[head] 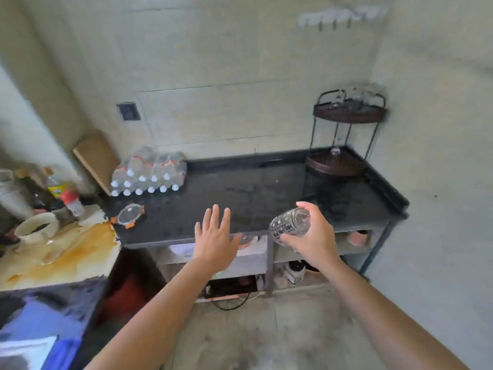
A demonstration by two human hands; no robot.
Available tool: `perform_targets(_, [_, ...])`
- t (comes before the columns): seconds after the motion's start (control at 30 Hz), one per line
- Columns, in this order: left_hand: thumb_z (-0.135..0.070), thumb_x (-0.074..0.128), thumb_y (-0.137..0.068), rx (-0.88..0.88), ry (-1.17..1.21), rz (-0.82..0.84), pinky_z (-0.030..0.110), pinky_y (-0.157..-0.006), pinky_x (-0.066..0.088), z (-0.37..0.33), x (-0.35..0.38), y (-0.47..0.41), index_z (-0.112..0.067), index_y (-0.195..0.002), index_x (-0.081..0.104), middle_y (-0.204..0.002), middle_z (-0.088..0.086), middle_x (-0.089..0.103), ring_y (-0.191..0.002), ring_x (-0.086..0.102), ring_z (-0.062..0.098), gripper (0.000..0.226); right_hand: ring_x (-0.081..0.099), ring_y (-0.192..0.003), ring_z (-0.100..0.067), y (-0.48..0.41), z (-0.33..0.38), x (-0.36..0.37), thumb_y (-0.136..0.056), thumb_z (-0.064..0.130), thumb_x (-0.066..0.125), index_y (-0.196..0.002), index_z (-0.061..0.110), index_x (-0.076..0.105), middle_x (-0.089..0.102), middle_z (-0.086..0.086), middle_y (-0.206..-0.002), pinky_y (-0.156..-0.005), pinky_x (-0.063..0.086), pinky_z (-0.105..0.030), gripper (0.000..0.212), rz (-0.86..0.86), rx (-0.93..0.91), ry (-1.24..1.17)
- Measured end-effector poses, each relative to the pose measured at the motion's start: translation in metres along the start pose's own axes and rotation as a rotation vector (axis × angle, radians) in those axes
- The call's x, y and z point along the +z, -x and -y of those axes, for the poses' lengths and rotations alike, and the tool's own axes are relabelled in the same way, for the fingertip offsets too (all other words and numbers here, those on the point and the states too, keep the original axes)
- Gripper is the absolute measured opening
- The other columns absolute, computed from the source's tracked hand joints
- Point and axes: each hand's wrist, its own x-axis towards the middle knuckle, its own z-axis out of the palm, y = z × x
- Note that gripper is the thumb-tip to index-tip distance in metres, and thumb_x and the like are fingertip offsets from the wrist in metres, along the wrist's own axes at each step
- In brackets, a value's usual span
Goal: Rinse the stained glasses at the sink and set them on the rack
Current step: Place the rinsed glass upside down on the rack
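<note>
My right hand (pixel 316 237) grips a clear patterned glass (pixel 289 225), tilted on its side, above the front edge of the black counter (pixel 256 193). My left hand (pixel 214 243) hovers open beside it, fingers spread, holding nothing. A two-tier dark corner rack (pixel 349 113) stands at the counter's back right. Several clear glasses (pixel 357 94) sit blurred on its upper tier. Its lower tier (pixel 336 164) rests on the counter. No sink is in view.
A shrink-wrapped pack of water bottles (pixel 149 172) lies at the counter's back left, with a clip-lid container (pixel 129 215) in front. A stained worktop (pixel 61 255) to the left carries a bowl (pixel 36 228) and bottles. Shelves with clutter run under the counter.
</note>
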Motion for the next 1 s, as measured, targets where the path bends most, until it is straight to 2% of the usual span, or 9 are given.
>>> perform_targets(0.1, [-0.054, 0.031, -0.104, 0.131, -0.006, -0.002, 0.052, -0.125, 0.003, -0.073, 0.005, -0.039, -0.022, -0.161, -0.003, -0.168, 0.008, -0.014, -0.155, -0.013, 0.027, 0.074, 0.054, -0.106, -0.008, -0.029, -0.034, -0.060, -0.068, 0.024, 0.091, -0.135, 0.033, 0.050, 0.057, 0.012, -0.121, -0.089, 0.042, -0.024, 0.079, -0.121, 0.053, 0.016])
perform_targets(0.17, [-0.054, 0.030, -0.104, 0.194, -0.021, 0.008, 0.053, -0.125, 0.004, -0.109, 0.011, -0.065, -0.021, -0.161, -0.004, -0.168, 0.009, -0.015, -0.155, -0.013, 0.028, 0.074, 0.058, -0.109, -0.011, -0.050, -0.057, -0.086, -0.066, 0.022, 0.092, -0.135, 0.033, 0.050, 0.059, 0.010, -0.124, -0.094, 0.047, -0.028, 0.081, -0.184, 0.076, 0.005])
perform_targets(0.23, [-0.054, 0.029, -0.104, 0.240, -0.038, 0.017, 0.053, -0.125, 0.004, -0.140, 0.017, -0.094, -0.021, -0.161, -0.005, -0.168, 0.009, -0.016, -0.155, -0.013, 0.028, 0.074, 0.059, -0.110, -0.012, -0.075, -0.079, -0.105, -0.066, 0.021, 0.092, -0.136, 0.033, 0.050, 0.059, 0.010, -0.126, -0.098, 0.048, -0.031, 0.083, -0.213, 0.088, 0.017])
perform_targets(0.43, [-0.055, 0.027, -0.104, 0.335, -0.043, 0.004, 0.054, -0.125, 0.004, -0.210, 0.038, -0.215, -0.021, -0.161, -0.005, -0.168, 0.008, -0.016, -0.155, -0.012, 0.029, 0.073, 0.056, -0.109, -0.006, -0.181, -0.131, -0.143, -0.068, 0.022, 0.091, -0.136, 0.036, 0.047, 0.055, 0.016, -0.123, -0.097, 0.047, -0.027, 0.082, -0.258, 0.094, 0.067])
perform_targets(0.57, [-0.054, 0.027, -0.104, 0.362, -0.007, 0.003, 0.053, -0.125, 0.002, -0.259, 0.029, -0.302, -0.020, -0.161, -0.006, -0.167, 0.008, -0.019, -0.154, -0.016, 0.028, 0.074, 0.058, -0.111, -0.011, -0.267, -0.152, -0.174, -0.067, 0.023, 0.092, -0.135, 0.034, 0.047, 0.058, 0.011, -0.125, -0.099, 0.050, -0.034, 0.082, -0.262, 0.121, 0.090])
perform_targets(0.77, [-0.052, 0.030, -0.105, 0.402, -0.032, -0.031, 0.052, -0.125, 0.005, -0.315, 0.012, -0.402, -0.020, -0.161, -0.001, -0.169, 0.009, -0.012, -0.155, -0.010, 0.029, 0.072, 0.056, -0.103, -0.010, -0.367, -0.184, -0.207, -0.067, 0.018, 0.092, -0.133, 0.026, 0.052, 0.056, 0.009, -0.118, -0.090, 0.045, -0.025, 0.078, -0.290, 0.122, 0.095])
perform_targets(1.0, [-0.053, 0.031, -0.104, 0.307, -0.087, 0.130, 0.054, -0.125, 0.009, -0.351, 0.078, -0.478, -0.020, -0.161, -0.002, -0.168, 0.010, -0.015, -0.155, -0.010, 0.031, 0.073, 0.057, -0.106, -0.015, -0.458, -0.269, -0.187, -0.065, 0.019, 0.093, -0.130, 0.028, 0.051, 0.055, 0.008, -0.118, -0.089, 0.045, -0.026, 0.077, -0.161, 0.206, 0.078])
